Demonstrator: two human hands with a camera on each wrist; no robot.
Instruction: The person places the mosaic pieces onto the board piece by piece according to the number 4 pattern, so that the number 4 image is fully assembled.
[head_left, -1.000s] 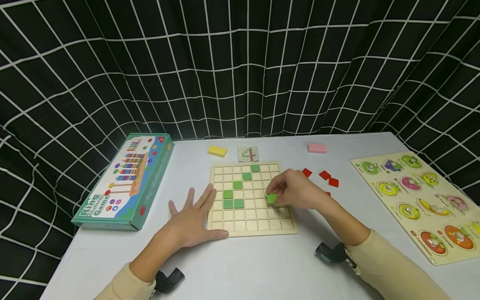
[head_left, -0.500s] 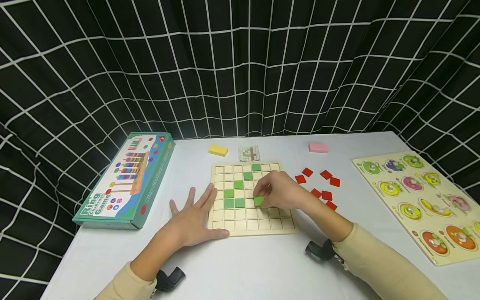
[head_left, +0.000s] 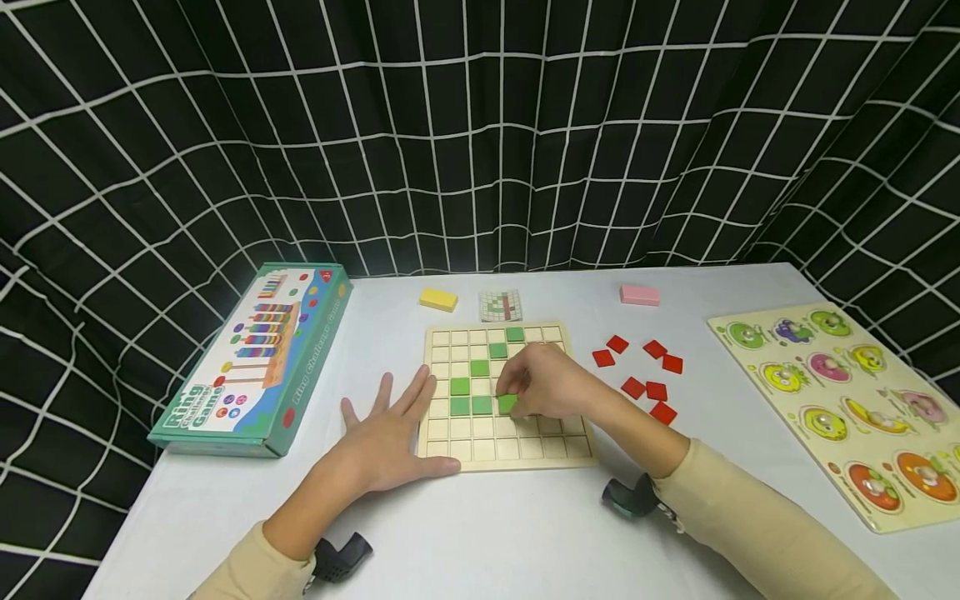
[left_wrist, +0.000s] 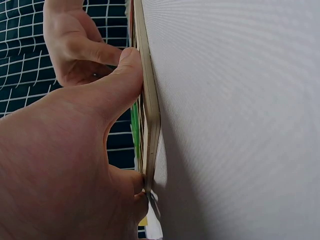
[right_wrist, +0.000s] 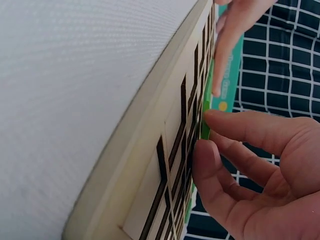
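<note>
A pale wooden grid board [head_left: 487, 450] lies on the white table, with several green square tiles [head_left: 479, 367] set in its cells in a slanting line plus a short row. My right hand [head_left: 546, 382] pinches another green tile [head_left: 507, 405] between thumb and fingers, right at the board's surface beside that short row. In the right wrist view the thumb and fingertips [right_wrist: 206, 150] are close against the grid. Fingers spread, my left hand [head_left: 382, 450] rests at the board's left edge, its thumb [left_wrist: 131, 59] lying along the front corner.
Several red tiles [head_left: 656, 391] lie loose right of the board. Behind it are a small pattern card [head_left: 500, 306], a yellow block [head_left: 438, 299] and a pink block [head_left: 640, 294]. A game box [head_left: 255, 358] stands left; a fruit puzzle board [head_left: 825, 408] lies right.
My right hand has carried the green tile leftward across the board to the end of the short green row, uncovering more red tiles. The left hand stays in place.
</note>
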